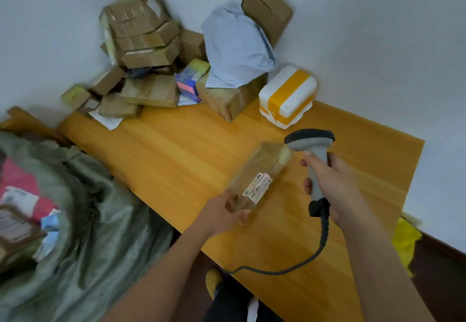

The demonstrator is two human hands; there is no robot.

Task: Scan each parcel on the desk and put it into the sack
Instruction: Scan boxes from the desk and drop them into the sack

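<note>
My left hand (222, 214) grips the near end of a long, tape-wrapped brown parcel (262, 170) over the wooden desk (176, 150); its white label faces up. My right hand (330, 178) holds a grey barcode scanner (311, 145) by the handle, its black head just beyond the parcel's far end. The scanner's cable trails back across the desk. The grey-green sack (83, 208) gapes open at the left, with a pink parcel and others inside.
A heap of cardboard boxes (141, 44) fills the desk's far left corner against the wall. A blue bag parcel (234, 49) lies on a brown box (227, 99), with a white foam box (287, 97) banded in yellow tape to the right. Yellow plastic (403, 241) hangs off the desk's right edge.
</note>
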